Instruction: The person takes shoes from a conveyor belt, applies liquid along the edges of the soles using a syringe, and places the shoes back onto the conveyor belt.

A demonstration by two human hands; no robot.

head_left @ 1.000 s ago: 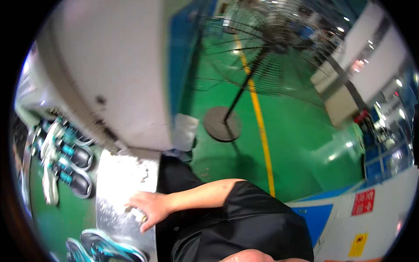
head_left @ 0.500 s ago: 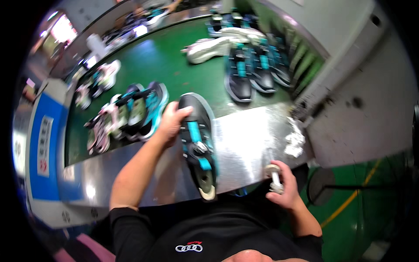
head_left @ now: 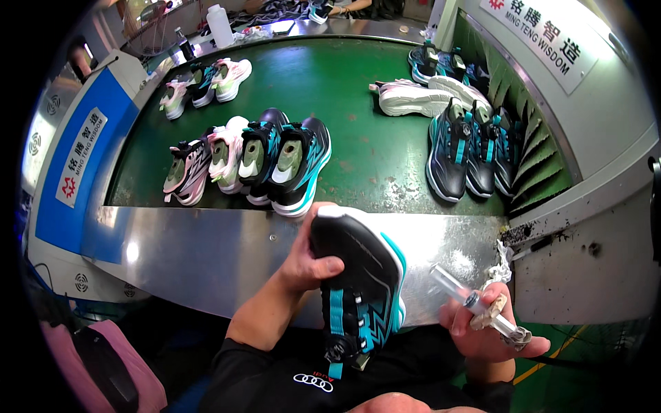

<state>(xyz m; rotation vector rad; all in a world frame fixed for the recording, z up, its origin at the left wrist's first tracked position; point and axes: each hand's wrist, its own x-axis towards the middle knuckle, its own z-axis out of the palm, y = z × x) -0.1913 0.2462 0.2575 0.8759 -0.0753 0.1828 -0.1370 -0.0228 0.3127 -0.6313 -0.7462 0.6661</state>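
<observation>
In my left hand (head_left: 311,258) is a black sneaker (head_left: 358,255) with turquoise straps and a white and turquoise sole. My thumb lies on its upper near the toe, and the toe points away from me. The shoe is tilted, so that its side pattern and sole edge show; its heel end is partly hidden near my shirt. On the right, my right hand (head_left: 485,327) grips a clear syringe (head_left: 475,303). Its barrel slants up and left toward the shoe, without touching it. Dried whitish material clings around the syringe's flange and plunger end.
Several sneakers (head_left: 296,165) stand on the green conveyor belt (head_left: 344,131) at left, with more black ones (head_left: 449,162) at right beside a flap-curtained machine opening (head_left: 540,165). A steel ledge (head_left: 200,251) runs along the near side. Crumpled whitish material (head_left: 501,265) hangs at the ledge's right end.
The sneaker has tilted in my left hand, bringing its patterned side into view. My right hand has turned the syringe so its clear barrel points up and left. The whole view has shifted.
</observation>
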